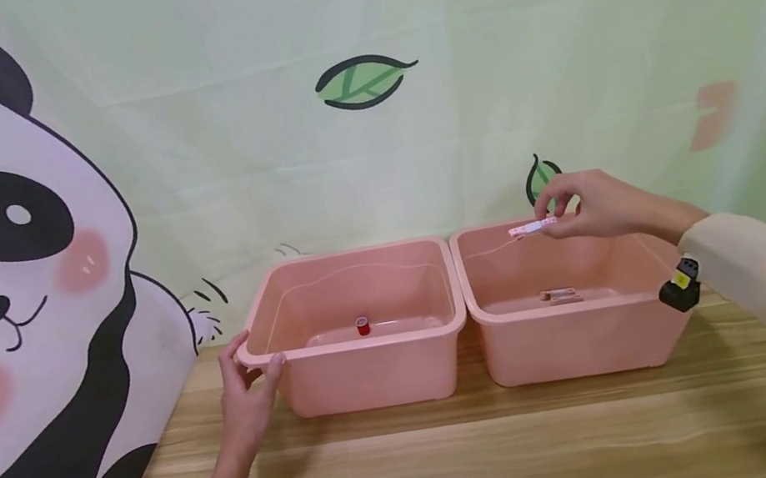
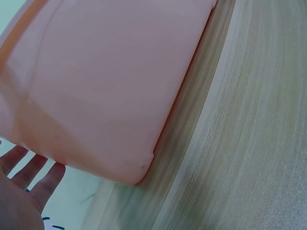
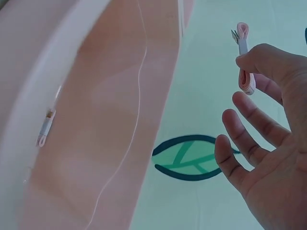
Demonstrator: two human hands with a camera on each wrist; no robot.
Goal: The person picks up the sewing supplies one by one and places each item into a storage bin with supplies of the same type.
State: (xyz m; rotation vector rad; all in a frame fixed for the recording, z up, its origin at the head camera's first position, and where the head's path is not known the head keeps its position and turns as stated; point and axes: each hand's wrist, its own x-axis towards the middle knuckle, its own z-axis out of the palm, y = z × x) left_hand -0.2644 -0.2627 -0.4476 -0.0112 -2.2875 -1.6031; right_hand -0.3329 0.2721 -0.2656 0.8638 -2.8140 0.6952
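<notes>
My right hand pinches a folded pink tape measure between thumb and index finger, above the right pink bin. In the right wrist view a pale band wraps the tape measure, and the other fingers are spread below it. At the left front corner of the left pink bin, my left hand grips the rim, with its thumb at the front. Its fingers touch the bin's outer side in the left wrist view.
Similar banded pink bundles lie on the right bin's floor. A small red item with a pale top stands inside the left bin. Both bins stand side by side on a wooden table, before a printed panda cloth.
</notes>
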